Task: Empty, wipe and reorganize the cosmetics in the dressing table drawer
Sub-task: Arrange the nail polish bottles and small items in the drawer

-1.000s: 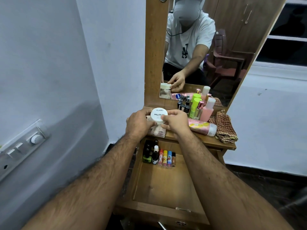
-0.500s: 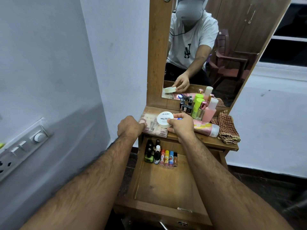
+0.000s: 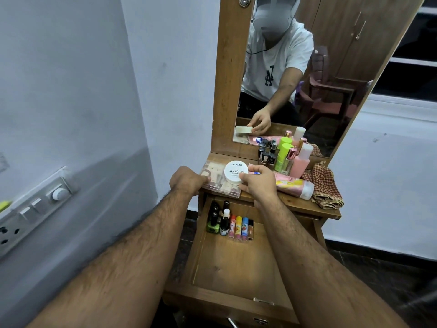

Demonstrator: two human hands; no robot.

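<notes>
Left hand moved onto clear case; jar lid faces up.

Bottles are crowding the drawer's far-left corner; its near floor is lying open. Tabletop cosmetics are seemingly blocking the far right.

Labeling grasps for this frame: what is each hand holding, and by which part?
Right hand pinches the white nail polish tub at its near right rim. Left hand grips the clear plastic case by its left edge.
</notes>
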